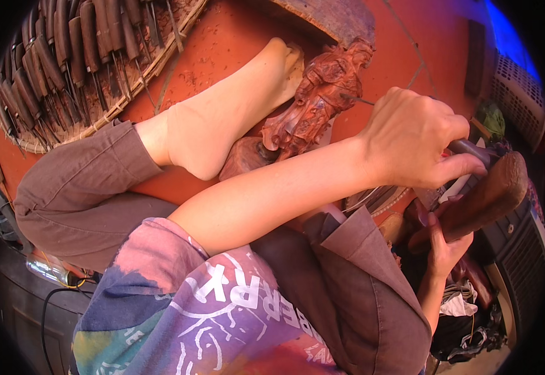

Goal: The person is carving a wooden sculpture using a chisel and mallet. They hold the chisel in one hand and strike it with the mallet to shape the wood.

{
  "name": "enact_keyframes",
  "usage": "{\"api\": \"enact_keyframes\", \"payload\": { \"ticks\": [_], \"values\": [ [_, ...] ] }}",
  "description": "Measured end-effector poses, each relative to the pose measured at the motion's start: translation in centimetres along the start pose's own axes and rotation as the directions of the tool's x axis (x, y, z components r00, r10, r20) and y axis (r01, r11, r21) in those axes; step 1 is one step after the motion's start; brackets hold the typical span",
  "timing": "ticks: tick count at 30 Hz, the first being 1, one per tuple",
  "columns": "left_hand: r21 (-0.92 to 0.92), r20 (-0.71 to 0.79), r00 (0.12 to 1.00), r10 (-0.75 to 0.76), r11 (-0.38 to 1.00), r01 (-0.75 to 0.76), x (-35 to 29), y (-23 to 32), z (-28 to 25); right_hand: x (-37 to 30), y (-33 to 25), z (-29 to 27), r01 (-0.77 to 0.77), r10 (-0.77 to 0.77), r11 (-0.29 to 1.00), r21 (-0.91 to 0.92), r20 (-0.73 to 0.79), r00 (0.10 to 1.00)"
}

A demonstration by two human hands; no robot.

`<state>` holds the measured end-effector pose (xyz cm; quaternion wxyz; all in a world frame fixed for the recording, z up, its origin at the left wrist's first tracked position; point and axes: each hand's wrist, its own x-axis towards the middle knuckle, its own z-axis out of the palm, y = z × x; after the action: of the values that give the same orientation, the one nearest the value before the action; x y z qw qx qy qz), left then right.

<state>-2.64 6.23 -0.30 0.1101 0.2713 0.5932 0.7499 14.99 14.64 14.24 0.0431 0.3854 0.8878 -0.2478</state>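
My left arm crosses to the right, ending in my left hand (413,137), closed in a fist with its knuckles up. A dark, smooth end (469,149) shows by its thumb and forefinger; the rest is hidden. Just below, my right hand (449,250) grips a thick, dark reddish-brown wooden mallet (488,203) from underneath, its rounded end tilted up to the right. A carved reddish wooden figure (325,94) lies on the floor left of my left hand, against my bare foot (222,106). Part of the figure's base is behind my forearm.
A round woven tray (113,109) at the far left holds several wooden-handled carving tools (75,50). A wooden block (322,19) sits at the top. A plastic basket (516,94) stands at the right. Cables and a clear bottle (47,269) are at the lower left.
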Motion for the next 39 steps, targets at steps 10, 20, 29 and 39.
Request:
{"api": "enact_keyframes", "payload": {
  "ticks": [10, 20, 29, 39],
  "values": [
    [-0.040, -0.031, 0.998, -0.047, 0.998, 0.046, 0.1, -0.1, 0.2, 0.3, 0.0, 0.1, 0.015, -0.015, 1.000, -0.007, -0.083, 0.996],
    [-0.134, -0.207, 0.978, -0.032, 0.991, 0.004, 0.7, 0.0, 0.2, 1.4, -0.1, -1.4, 0.076, -0.086, 0.996, -0.055, -0.209, 0.974],
    [-0.163, -0.359, 0.932, -0.056, 0.987, -0.003, 1.5, -0.2, 0.6, 3.1, -1.4, -2.9, 0.189, -0.243, 0.932, -0.310, -0.146, 0.959],
    [-0.080, -0.619, 0.784, -0.042, 0.997, -0.010, 3.1, -0.8, 0.9, 6.3, -4.2, -4.5, 0.210, -0.254, 0.905, -0.371, -0.072, 0.965]
  ]
}}
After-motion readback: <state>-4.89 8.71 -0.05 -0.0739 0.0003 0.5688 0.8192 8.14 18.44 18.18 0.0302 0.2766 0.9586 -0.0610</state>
